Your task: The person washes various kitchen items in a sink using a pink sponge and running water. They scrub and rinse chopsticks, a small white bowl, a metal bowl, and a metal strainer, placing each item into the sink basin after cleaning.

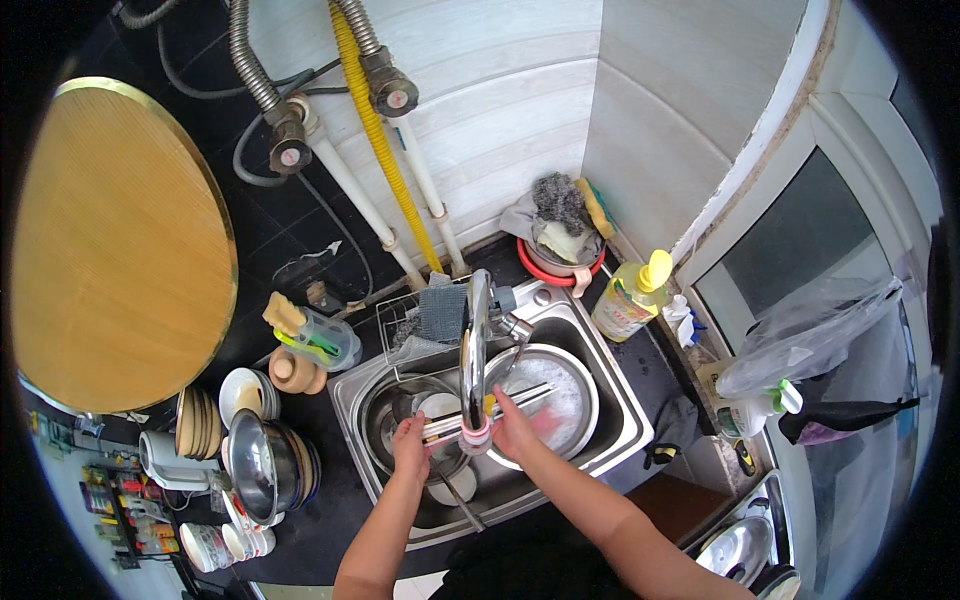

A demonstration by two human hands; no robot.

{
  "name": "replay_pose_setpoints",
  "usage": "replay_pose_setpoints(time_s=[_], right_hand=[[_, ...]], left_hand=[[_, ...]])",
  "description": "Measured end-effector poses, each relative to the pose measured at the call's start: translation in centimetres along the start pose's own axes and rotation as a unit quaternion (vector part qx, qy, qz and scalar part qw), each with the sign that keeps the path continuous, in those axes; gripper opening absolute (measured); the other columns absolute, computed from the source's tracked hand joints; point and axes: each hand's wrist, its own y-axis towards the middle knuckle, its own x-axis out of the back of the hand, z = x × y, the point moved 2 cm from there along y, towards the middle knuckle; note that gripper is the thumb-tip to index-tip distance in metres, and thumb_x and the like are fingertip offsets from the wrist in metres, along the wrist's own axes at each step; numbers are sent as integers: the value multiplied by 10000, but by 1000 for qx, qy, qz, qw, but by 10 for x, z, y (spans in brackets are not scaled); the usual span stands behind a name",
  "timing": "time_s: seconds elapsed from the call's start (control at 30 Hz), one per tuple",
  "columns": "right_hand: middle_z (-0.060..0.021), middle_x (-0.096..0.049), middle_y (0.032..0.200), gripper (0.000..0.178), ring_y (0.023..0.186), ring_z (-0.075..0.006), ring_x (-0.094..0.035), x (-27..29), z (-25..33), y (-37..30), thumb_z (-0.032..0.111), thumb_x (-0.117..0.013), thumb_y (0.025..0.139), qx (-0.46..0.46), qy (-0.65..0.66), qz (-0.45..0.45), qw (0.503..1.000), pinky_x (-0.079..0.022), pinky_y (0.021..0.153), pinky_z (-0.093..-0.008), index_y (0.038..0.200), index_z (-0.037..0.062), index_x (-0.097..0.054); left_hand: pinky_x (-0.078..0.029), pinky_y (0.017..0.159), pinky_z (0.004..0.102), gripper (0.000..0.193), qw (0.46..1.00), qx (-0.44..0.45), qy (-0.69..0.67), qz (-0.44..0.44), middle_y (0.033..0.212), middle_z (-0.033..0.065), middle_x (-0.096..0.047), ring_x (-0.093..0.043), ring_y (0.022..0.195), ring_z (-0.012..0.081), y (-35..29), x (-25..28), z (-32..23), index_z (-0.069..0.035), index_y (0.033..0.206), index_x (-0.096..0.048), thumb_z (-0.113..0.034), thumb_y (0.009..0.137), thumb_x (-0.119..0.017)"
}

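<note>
Both my hands are over the double sink, closed on a bundle of chopsticks. My left hand grips the left end, and my right hand wraps round them farther right. A small yellow patch beside my right fingers is too hidden to name. The chrome faucet comes down between my hands, its pinkish nozzle just in front of the chopsticks. Under my right hand, a round metal basin holds sudsy water. In the left bowl are a metal pot, pale dishes and a long-handled utensil.
A wire rack with scrubbing pads sits behind the faucet. At the back right stand a red-rimmed bowl of sponges and a yellow-capped soap bottle. Stacked bowls and cups line the left counter; a round wooden board stands beyond.
</note>
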Motion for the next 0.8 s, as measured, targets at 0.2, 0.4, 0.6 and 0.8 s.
replay_pose_setpoints(time_s=[0.2,0.4,0.6,0.8], right_hand=[[-151,-582,954,290,988,-281,-550,-12,16,-4,303,-499,883,48,22,-13,999,-411,921,-415,737,52,-486],[-121,-567,869,261,948,-266,-561,4,51,-10,286,-510,880,94,52,-40,993,-435,895,-429,757,61,-462],[-123,-560,867,286,925,-276,-561,27,47,-4,315,-519,872,26,62,-5,998,-442,882,-438,762,55,-471],[-138,-560,1055,314,1002,-234,-544,20,-12,2,324,-451,898,-68,-71,53,994,-437,882,-374,980,30,-524]], left_hand=[[-510,670,340,190,997,48,-10,60,865,63,-560,-563,781,190,-3,-10,-3,-46,906,-536,-233,870,-526],[-490,796,414,254,969,135,-15,208,960,105,-587,-588,862,215,6,-31,20,-8,1037,-523,-195,867,-492],[-479,832,396,364,909,207,66,355,1084,163,-567,-580,977,267,4,-24,16,-5,1101,-502,-290,897,-402],[-519,680,309,456,814,300,246,432,930,154,-626,-637,788,236,-16,-6,-6,-7,1115,-520,-393,879,-469]])
